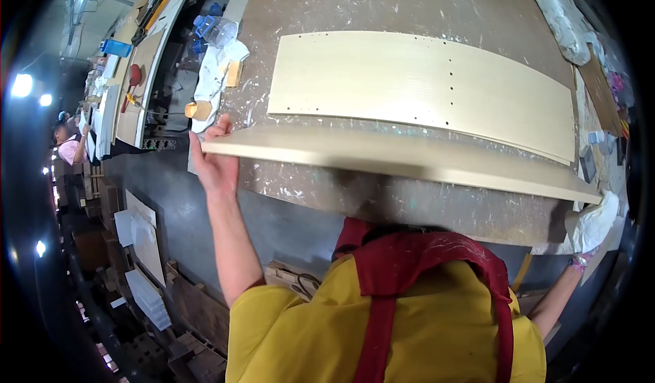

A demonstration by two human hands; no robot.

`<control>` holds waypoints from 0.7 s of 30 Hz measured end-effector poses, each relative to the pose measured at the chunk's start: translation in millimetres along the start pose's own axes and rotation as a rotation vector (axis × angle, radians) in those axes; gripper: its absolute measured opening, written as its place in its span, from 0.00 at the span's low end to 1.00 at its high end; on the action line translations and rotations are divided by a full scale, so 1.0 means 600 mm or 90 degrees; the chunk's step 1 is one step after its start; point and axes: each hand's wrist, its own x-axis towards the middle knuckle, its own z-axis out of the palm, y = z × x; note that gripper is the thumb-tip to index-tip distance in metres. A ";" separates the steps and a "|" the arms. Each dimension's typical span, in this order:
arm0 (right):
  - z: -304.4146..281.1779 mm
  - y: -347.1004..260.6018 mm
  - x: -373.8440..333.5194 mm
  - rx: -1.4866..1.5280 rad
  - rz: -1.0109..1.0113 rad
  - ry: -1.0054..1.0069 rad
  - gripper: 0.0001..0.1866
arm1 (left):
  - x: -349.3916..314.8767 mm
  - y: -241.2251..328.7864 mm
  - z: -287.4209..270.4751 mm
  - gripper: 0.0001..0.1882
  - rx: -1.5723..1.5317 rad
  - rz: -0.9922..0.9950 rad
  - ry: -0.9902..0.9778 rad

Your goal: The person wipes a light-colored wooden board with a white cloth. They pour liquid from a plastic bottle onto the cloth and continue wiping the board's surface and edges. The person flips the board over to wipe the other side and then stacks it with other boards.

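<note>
A long cream-coloured board [409,156] is held across my front, tilted up on its long edge above the workbench. My left hand [220,164] grips its left end, thumb and fingers on either side of the corner. At the far right end, my right hand [585,252] is mostly hidden by a crumpled white cloth [595,223], which lies against the board's end. A second cream panel [361,76] lies flat on the bench just beyond, with small dark holes along its edges and in a row across it.
The scuffed brown bench top [477,7] carries white smears. At its left edge are a clear plastic bottle [217,31], a white rag [209,76] and small wooden blocks [234,74]. A wrapped white bundle [563,28] is at the right. Another person [71,147] stands far left.
</note>
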 end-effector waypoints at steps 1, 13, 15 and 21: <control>-0.010 0.010 -0.019 -0.065 -0.053 -0.013 0.17 | -0.024 0.010 -0.001 0.26 -0.002 -0.066 0.021; -0.128 0.096 -0.094 0.656 0.442 -0.284 0.21 | -0.145 -0.050 -0.173 0.20 -0.061 -0.324 0.200; -0.059 0.018 -0.096 0.376 0.286 -0.284 0.21 | -0.155 -0.071 -0.178 0.20 -0.066 -0.320 0.194; 0.148 -0.358 -0.165 0.167 -0.068 -0.170 0.23 | -0.161 -0.079 -0.194 0.23 0.126 -0.353 0.093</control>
